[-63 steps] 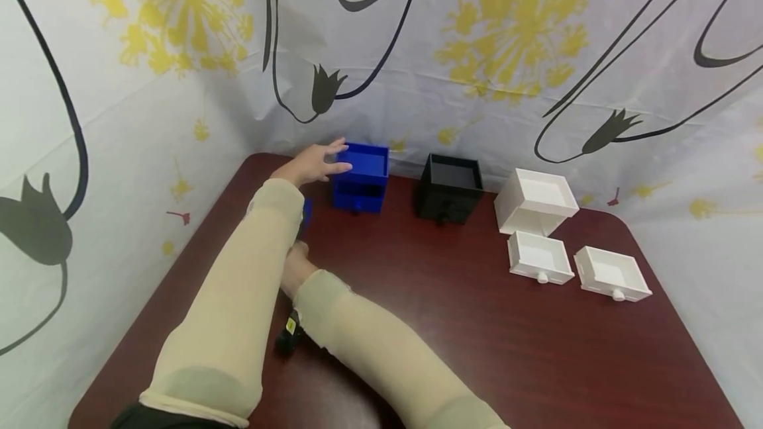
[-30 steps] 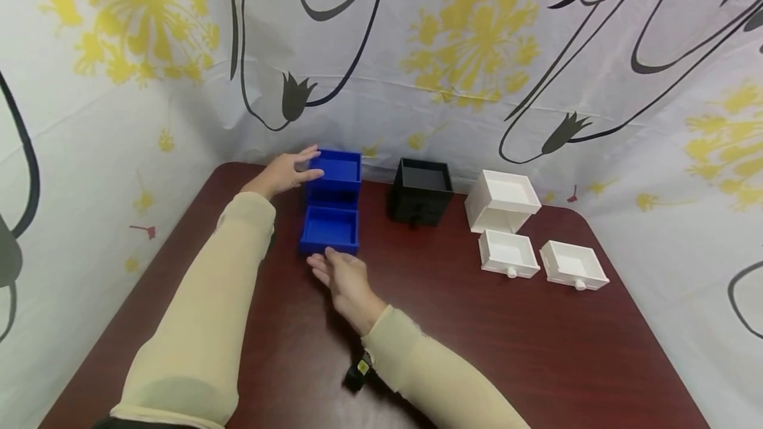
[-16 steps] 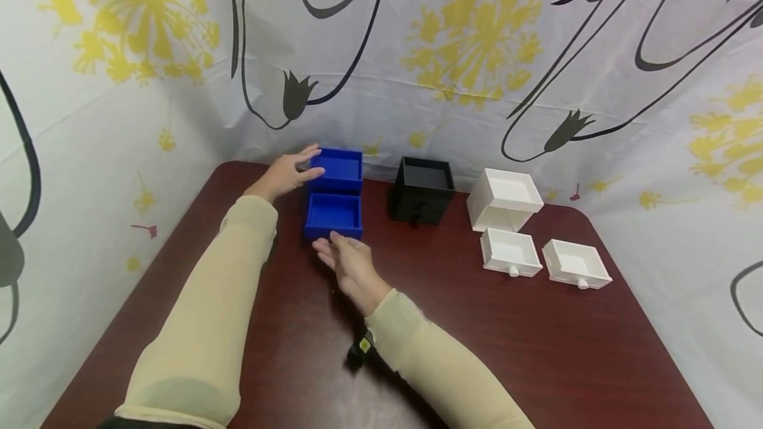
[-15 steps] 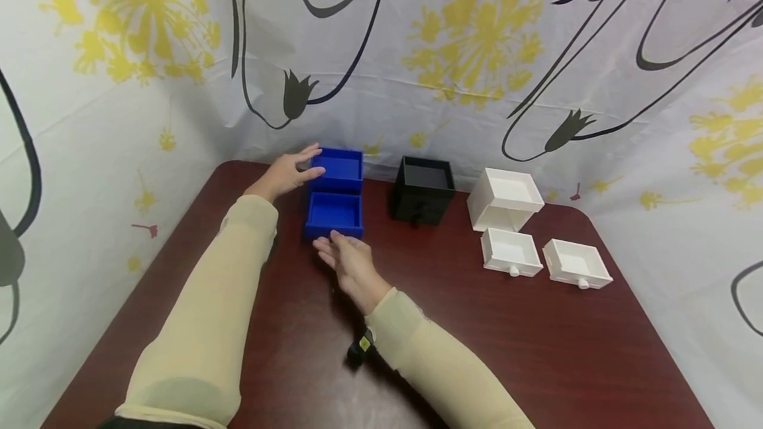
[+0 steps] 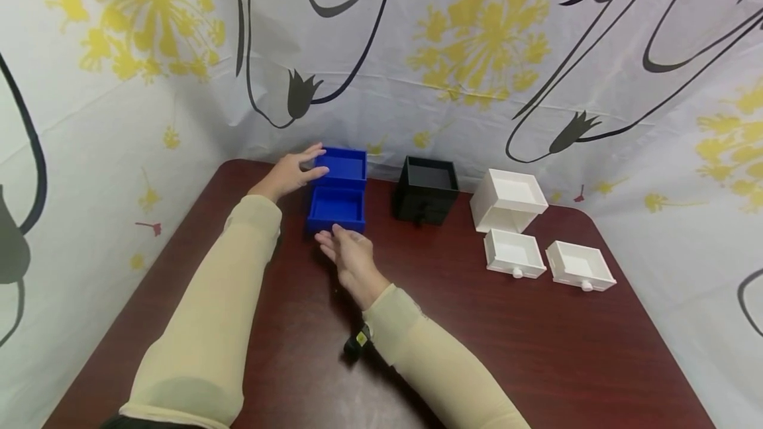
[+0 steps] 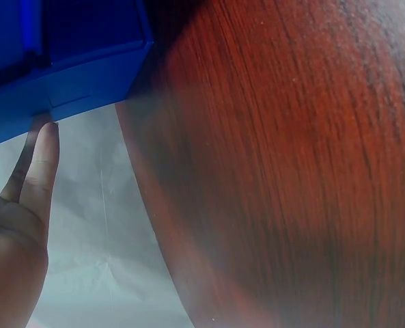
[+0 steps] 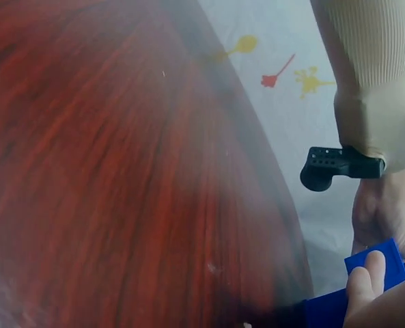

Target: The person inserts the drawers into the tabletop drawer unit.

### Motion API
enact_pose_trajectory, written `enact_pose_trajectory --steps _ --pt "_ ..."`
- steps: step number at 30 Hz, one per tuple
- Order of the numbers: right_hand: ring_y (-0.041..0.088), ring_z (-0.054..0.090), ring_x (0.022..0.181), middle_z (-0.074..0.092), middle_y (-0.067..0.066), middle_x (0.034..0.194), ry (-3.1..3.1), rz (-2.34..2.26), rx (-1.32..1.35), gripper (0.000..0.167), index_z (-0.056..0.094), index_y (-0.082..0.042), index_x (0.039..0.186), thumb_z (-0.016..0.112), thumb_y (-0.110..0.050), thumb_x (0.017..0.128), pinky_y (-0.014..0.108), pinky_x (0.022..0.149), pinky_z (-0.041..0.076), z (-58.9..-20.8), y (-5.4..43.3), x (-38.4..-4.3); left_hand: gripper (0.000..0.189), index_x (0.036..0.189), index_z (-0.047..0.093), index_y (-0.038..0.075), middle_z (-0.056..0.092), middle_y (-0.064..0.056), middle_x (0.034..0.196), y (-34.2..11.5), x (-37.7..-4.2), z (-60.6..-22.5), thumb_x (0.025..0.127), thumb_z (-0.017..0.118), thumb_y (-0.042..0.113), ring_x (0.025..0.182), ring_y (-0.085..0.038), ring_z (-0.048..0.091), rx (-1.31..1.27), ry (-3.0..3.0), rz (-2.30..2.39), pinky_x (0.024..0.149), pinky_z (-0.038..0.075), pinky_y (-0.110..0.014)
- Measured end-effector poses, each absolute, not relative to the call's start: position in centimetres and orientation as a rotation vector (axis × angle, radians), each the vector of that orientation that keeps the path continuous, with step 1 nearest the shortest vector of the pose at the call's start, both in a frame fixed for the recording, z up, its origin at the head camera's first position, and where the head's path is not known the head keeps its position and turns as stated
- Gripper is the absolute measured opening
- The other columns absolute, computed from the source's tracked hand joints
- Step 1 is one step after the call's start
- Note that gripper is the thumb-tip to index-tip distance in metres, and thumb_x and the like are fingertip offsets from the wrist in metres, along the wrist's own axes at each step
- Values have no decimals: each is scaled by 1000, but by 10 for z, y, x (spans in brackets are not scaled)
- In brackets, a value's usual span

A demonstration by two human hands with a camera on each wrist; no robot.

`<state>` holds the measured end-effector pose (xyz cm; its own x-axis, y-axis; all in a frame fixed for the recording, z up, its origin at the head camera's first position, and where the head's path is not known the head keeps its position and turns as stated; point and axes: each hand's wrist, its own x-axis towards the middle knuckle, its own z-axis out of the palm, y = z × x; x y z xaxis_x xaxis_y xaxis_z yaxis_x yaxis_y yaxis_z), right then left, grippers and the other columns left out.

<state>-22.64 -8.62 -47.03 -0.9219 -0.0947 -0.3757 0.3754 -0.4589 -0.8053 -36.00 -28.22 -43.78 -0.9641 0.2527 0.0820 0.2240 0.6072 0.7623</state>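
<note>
A blue small drawer cabinet (image 5: 346, 164) stands at the back left of the table. Its blue drawer (image 5: 338, 207) juts out of the front, with an open top and nothing seen inside. My left hand (image 5: 289, 174) touches the cabinet's left side, thumb and fingers spread. In the left wrist view, outstretched fingers (image 6: 44, 154) meet the blue wall. At the drawer's front is my right hand (image 5: 356, 260), its fingers extended against the front panel. The right wrist view shows fingertips (image 7: 375, 266) over the blue drawer. The drawer's knob is hidden from me.
To the right stand a black drawer cabinet (image 5: 426, 190) and a white cabinet shell (image 5: 509, 197). Two white drawers, one left (image 5: 514, 253) and one right (image 5: 580, 265), lie before the shell. Patterned cloth (image 5: 381, 71) hangs behind the dark red table (image 5: 453, 323).
The blue drawer has come into place before the cabinet and slid backward, closer to it. My right hand has moved back with it; the left hand stays at the cabinet's side.
</note>
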Motion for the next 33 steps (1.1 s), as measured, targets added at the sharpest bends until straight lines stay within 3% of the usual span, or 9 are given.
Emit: enact_pose_trajectory --steps 6,15,18,21,24,33 --pt "22 75 92 73 22 105 1439 -2432 423 17 63 5 111 62 -9 101 42 95 55 -471 -88 -229 69 157 44 22 24 7 167 -282 -359 -439 98 62 54 139 -33 47 415 2816 1277 101 50 -49" --pt "24 74 98 73 23 108 1424 -2426 423 25 61 8 118 63 -10 102 40 94 55 -473 -90 -235 69 156 44 21 25 8 167 -282 -360 -439 98 62 54 117 -32 64 425 2814 1307 94 54 -47" --pt "24 75 97 74 22 106 1421 -2417 427 21 63 6 113 64 -11 101 41 95 55 -471 -89 -236 69 156 44 20 26 7 167 -282 -360 -438 99 62 53 131 -32 55 436 2832 1288 102 48 -49" --pt "24 75 96 74 22 105 1429 -2411 434 19 64 4 109 64 -12 101 42 95 54 -470 -88 -236 69 156 45 20 26 6 167 -282 -362 -438 98 61 54 147 -30 37 452 2854 1258 114 35 -50" --pt "24 75 95 74 22 105 1427 -2408 449 18 64 4 109 64 -12 101 42 94 55 -470 -89 -236 70 156 45 19 27 5 166 -282 -363 -438 98 61 55 152 -28 27 458 2863 1248 120 25 -50" --pt "24 75 94 73 18 100 1394 -2471 471 17 62 4 110 63 -10 101 42 94 55 -469 -92 -236 68 156 45 18 26 4 167 -282 -363 -438 99 61 52 152 -28 26 469 2864 1236 121 23 -51"
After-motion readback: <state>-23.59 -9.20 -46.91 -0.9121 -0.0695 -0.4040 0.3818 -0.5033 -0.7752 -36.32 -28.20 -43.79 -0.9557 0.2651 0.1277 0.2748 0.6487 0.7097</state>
